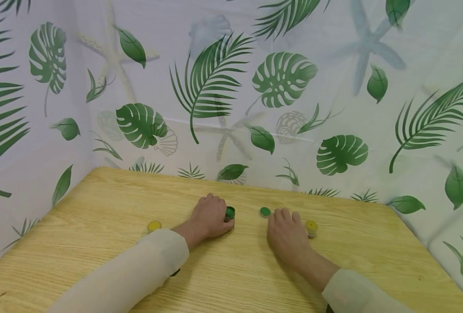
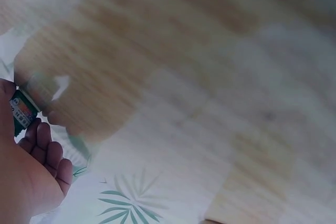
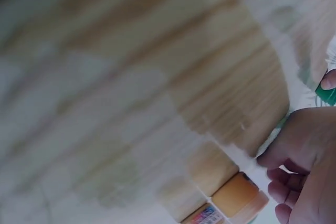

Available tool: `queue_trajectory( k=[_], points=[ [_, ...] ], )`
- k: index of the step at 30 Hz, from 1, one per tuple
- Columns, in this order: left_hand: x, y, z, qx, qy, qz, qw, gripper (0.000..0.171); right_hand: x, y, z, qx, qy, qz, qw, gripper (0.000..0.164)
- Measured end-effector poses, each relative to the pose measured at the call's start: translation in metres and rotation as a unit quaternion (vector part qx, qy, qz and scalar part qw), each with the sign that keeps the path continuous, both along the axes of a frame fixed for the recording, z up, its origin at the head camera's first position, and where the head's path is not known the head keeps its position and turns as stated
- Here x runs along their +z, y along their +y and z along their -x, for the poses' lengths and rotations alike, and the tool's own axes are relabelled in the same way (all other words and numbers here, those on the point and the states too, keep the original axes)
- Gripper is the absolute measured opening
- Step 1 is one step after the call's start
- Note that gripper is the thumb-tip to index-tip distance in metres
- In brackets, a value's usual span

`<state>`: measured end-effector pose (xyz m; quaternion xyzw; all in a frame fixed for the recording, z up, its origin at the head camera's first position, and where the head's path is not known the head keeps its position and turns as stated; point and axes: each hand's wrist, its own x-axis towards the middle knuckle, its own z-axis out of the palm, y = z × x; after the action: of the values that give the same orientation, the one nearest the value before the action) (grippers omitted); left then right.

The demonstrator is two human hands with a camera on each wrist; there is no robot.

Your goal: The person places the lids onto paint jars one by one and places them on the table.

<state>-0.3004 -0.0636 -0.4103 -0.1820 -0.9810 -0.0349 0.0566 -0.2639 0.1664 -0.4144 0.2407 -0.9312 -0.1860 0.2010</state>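
Note:
My left hand [image 1: 211, 216] holds a small green paint jar [image 1: 230, 213] near the middle of the table. Its round top faces up, with a darker rim around green. In the left wrist view, this jar [image 2: 23, 113] shows a printed label and sits between thumb and fingers. My right hand [image 1: 288, 234] rests low over the table, fingers loosely bent, with nothing seen in its grasp. Just left of its fingertips lies a small green disc [image 1: 264, 212], possibly a lid. Right beside that hand stands a yellow paint jar [image 1: 311, 228], also visible as an orange-yellow jar [image 3: 235, 193] in the right wrist view.
A yellow disc [image 1: 154, 226] lies beyond my left sleeve [image 1: 137, 269]. The wood-grain table [image 1: 247, 278] is glossy and throws reflections in both wrist views. Leaf-printed cloth [image 1: 223, 87] hangs behind the table's far edge and along its left side.

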Motion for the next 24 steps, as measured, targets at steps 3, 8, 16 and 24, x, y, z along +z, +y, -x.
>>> queue_trajectory(
  k=[3,8,16,24],
  points=[
    [-0.001,0.0,0.0,-0.002,0.0,-0.001,1.0,0.043,0.001,0.001,0.004,-0.011,-0.024,0.05,0.998,0.019],
    [-0.001,-0.001,0.0,-0.004,0.001,-0.003,1.0,0.042,0.001,0.003,0.012,-0.058,-0.09,0.135,0.985,0.028],
    [-0.003,-0.005,0.001,-0.007,-0.005,-0.01,0.9999,0.042,-0.001,0.001,0.027,-0.097,-0.116,0.169,0.974,0.044],
    [-0.002,-0.002,0.001,-0.006,-0.012,-0.019,0.9997,0.043,0.0,-0.01,0.043,-0.111,-0.134,0.186,0.967,0.044]
  ],
)
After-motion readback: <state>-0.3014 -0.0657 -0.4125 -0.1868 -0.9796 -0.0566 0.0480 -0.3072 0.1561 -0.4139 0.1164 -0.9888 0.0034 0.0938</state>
